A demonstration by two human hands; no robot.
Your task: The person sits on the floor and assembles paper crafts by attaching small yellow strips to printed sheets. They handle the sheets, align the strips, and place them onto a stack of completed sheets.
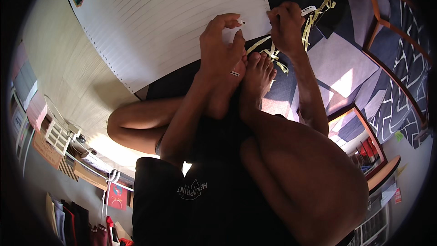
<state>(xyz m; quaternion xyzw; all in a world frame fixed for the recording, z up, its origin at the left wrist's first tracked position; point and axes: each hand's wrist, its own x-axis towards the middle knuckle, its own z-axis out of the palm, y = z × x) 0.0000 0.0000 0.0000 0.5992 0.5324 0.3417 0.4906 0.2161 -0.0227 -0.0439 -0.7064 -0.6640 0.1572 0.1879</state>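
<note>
A large sheet of lined paper (159, 18) with holes along its edges lies spread before me. Over its near right part, my left hand (223, 48) is open, thumb and forefinger curved with a gap between them. A tiny white scrap with a dark hole (243, 23) shows at the forefinger's tip; whether it sticks to the finger or lies on the paper is unclear. Just past the sheet's right edge, my right hand (287, 25) is closed, fingers bent down. From it a white perforated paper strip (309, 10) juts out to the right.
Pale yellowish torn strips (314, 23) lie tangled on dark cloth beside my right hand. A strip scrap (234, 74) rests on my left foot. My right foot (257, 75) is close to both hands. A wooden-framed chair (396, 41) stands at right, boxes (48, 150) at left.
</note>
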